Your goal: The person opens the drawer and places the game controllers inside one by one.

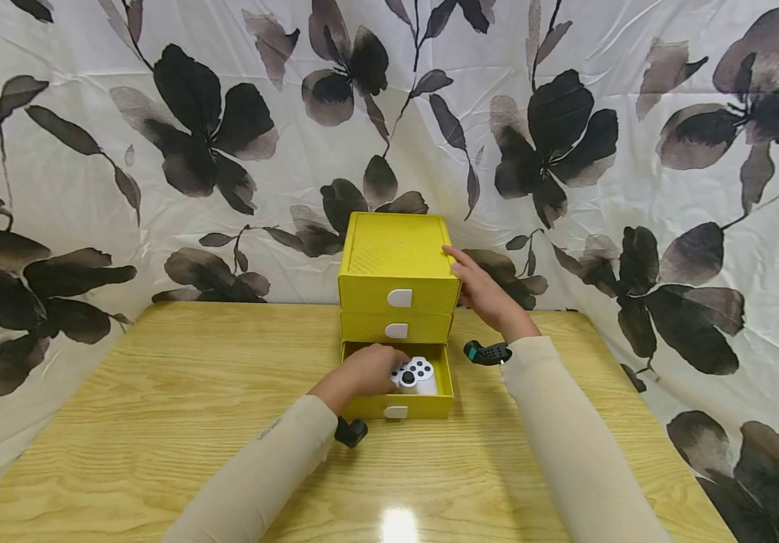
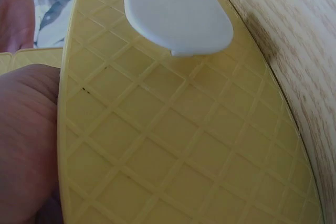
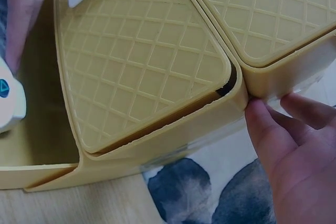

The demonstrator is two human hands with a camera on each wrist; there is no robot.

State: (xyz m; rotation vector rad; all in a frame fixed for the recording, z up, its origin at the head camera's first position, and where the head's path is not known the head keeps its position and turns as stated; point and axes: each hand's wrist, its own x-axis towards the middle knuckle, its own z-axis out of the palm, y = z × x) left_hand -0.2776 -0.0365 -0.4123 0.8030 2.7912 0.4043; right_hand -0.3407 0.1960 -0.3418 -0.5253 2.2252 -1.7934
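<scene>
A yellow three-drawer unit stands at the back of the table, its bottom drawer pulled out. Inside that drawer is a white game controller with dark buttons and a black thumbstick. My left hand reaches in over the drawer front and grips the controller's left side, hiding that part; in the left wrist view the drawer front covers the fingers. Against the right side of the top section rests my right hand, fingers extended. In the right wrist view its fingertips touch the unit's side wall.
The upper two drawers are closed, each with a white tab handle. A wooden table lies around the unit. Directly behind hangs a white cloth with dark flowers. Dark straps with cameras sit on both wrists.
</scene>
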